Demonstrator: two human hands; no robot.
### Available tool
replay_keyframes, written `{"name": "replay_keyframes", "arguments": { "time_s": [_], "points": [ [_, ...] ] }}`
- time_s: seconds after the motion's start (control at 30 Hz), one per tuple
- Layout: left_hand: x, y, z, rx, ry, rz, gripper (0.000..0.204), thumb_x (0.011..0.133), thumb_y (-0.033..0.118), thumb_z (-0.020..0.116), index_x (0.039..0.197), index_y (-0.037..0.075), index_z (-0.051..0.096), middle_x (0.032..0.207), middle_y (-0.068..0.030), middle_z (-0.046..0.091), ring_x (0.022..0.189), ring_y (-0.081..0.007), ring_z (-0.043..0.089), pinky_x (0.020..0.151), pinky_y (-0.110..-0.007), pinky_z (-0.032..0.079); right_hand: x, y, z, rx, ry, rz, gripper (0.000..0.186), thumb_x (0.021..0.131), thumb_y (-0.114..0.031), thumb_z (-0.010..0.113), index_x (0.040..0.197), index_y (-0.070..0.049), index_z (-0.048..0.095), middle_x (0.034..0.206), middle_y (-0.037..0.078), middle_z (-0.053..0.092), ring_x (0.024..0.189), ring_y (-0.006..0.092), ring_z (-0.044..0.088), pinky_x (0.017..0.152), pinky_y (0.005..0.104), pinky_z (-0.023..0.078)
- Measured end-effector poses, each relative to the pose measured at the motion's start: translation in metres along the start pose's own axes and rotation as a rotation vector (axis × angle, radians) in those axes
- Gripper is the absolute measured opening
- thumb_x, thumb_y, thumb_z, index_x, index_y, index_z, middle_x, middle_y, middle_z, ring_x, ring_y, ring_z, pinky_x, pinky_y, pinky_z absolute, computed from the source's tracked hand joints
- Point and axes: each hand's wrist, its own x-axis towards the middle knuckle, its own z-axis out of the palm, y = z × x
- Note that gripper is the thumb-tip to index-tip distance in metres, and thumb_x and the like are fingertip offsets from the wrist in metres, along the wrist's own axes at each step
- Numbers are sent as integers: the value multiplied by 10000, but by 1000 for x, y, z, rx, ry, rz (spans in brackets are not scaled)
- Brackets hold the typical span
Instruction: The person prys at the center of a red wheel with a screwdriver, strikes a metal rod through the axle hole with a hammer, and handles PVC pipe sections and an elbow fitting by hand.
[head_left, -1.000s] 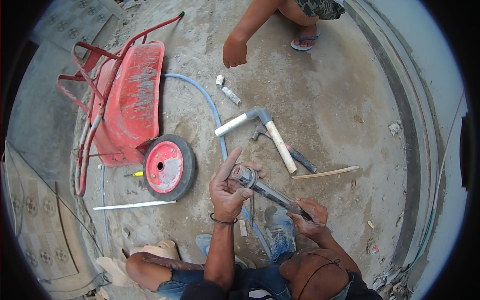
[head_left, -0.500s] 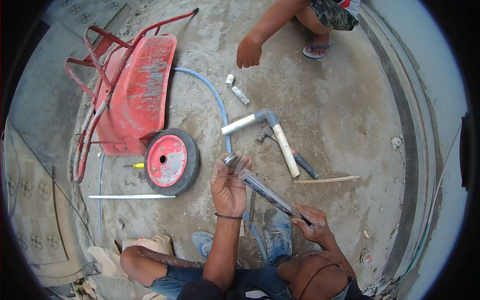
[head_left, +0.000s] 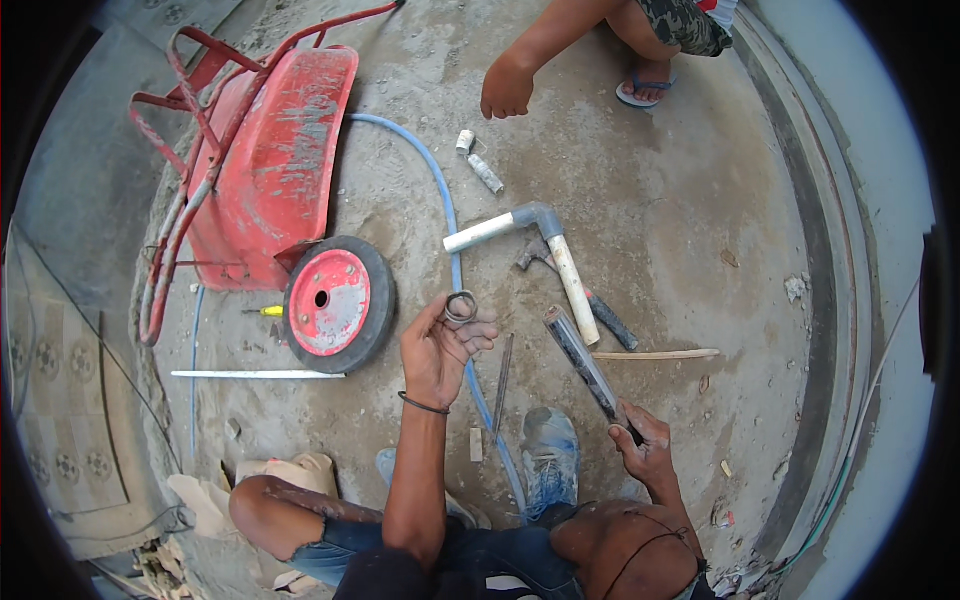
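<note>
Between the thumb and fingers of my left hand [head_left: 440, 352] is a small dark metal ring [head_left: 452, 312]. The ring is tilted, so its hole shows, and some of my other fingers stretch out beside it. My right hand [head_left: 643, 442] is wrapped round the lower end of a dark, shiny metal tube [head_left: 586, 368]. The tube slants up and to the left, its far end apart from the ring. Beyond it on the ground lies a white pipe with a grey elbow [head_left: 536, 216], partly over a hammer [head_left: 612, 322].
A red wheelbarrow [head_left: 275, 165] lies tipped on the left, its wheel [head_left: 333, 302] toward me. A blue hose [head_left: 446, 200] crosses the concrete. Two short white pipe pieces [head_left: 485, 173] and a wooden stick [head_left: 655, 354] lie farther out. Another person's hand [head_left: 508, 90] hangs at the top.
The metal tube has moved right and away from the ring, along with my right hand. My left hand has shifted slightly left and turned, so the ring's hole now shows.
</note>
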Motion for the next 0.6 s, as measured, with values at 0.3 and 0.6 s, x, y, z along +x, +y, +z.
{"name": "replay_keyframes", "arguments": {
  "time_s": [0.3,0.6],
  "points": [
    [85,-85,-45,960,4,-362,338,901,347,665,751,47,621,762,-51,645,724,-148,662,627,-271,532,-15,50,21,-274,27,56,360,872,-166,662,1201,-30,609,900,198,621,738,366,651,659,389,517],
    [131,-125,-59,1478,47,-186,369,658,353,860,668,35,673,623,-79,648,595,-163,608,594,-332,478,-30,94,44,-562,-33,112,408,867,-202,649,1241,-54,581,858,178,537,687,352,618,575,430,515]
  ]
}}
